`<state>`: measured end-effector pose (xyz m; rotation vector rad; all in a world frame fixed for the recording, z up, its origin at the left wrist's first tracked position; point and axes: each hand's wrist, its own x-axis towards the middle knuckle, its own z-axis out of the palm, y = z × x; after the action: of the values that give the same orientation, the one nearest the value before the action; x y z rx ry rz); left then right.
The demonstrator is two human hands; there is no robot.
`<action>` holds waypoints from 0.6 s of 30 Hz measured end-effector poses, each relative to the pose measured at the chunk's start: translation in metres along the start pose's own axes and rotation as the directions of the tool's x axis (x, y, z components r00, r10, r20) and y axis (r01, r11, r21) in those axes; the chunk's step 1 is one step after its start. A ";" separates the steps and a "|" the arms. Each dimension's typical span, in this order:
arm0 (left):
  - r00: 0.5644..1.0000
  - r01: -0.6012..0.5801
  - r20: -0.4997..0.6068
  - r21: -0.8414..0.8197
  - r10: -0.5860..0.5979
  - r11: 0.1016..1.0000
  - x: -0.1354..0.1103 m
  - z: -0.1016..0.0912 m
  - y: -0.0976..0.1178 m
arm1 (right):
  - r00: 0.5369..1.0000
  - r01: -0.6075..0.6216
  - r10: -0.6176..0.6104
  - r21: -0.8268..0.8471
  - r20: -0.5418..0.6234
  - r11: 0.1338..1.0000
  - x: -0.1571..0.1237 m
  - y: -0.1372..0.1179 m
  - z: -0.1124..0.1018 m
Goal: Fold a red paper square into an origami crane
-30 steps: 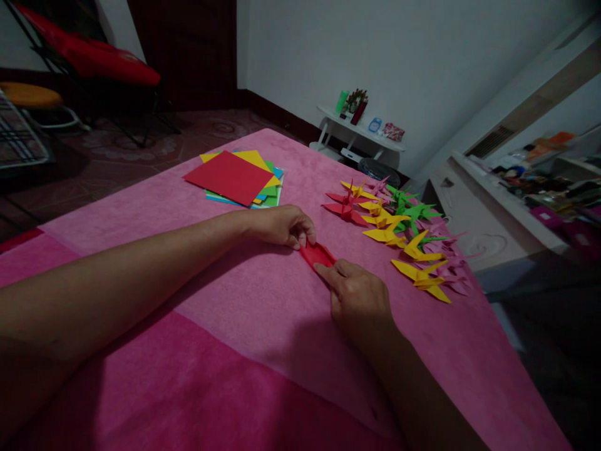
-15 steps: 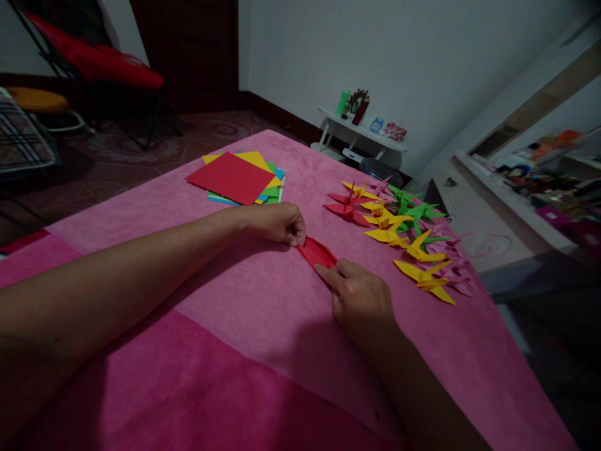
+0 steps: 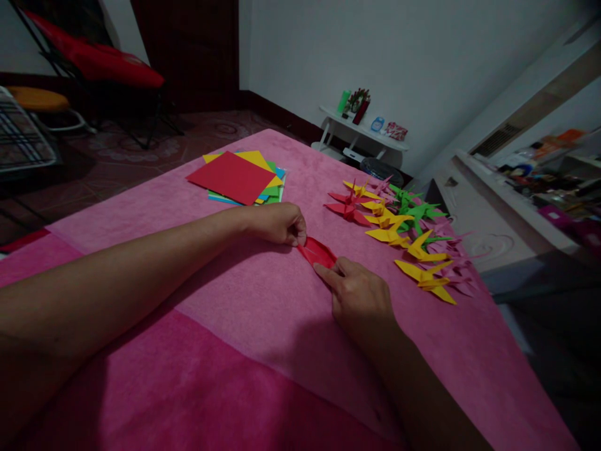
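Note:
A narrow piece of folded red paper (image 3: pixel 318 252) lies slantwise between my hands, low over the pink cloth. My left hand (image 3: pixel 282 224) is closed, pinching its far left end between thumb and fingers. At the near right end, my right hand (image 3: pixel 359 294) grips the paper, thumb on the near edge and fingers curled. Part of that end is hidden under the fingers. Beyond my left wrist rests a stack of square coloured sheets (image 3: pixel 235 176), a red one on top. Right of my hands stand several folded paper cranes (image 3: pixel 387 233) in red, yellow, green and pink.
The pink cloth (image 3: pixel 225 282) covers the surface under my hands, with a darker pink band nearer me. A cluttered white dresser (image 3: pixel 488 219) stands past the right edge. A low white shelf (image 3: pixel 364 128) is by the wall, and a red folding chair (image 3: pixel 98 62) at far left.
My right hand's thumb and fingers have shifted very slightly on the red paper. Both hands keep their hold, and the cranes and stack stay put.

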<state>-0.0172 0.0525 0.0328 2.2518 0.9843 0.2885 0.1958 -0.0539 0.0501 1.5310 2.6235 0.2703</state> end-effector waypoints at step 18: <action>1.000 0.002 -0.013 0.027 -0.001 1.000 0.001 0.003 0.006 | 0.999 0.036 -0.036 -0.006 0.036 0.999 0.006 -0.001 0.003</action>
<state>-0.0118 0.0487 0.0346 2.2760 1.0022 0.2910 0.1927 -0.0487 0.0473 1.4708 2.6173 0.2461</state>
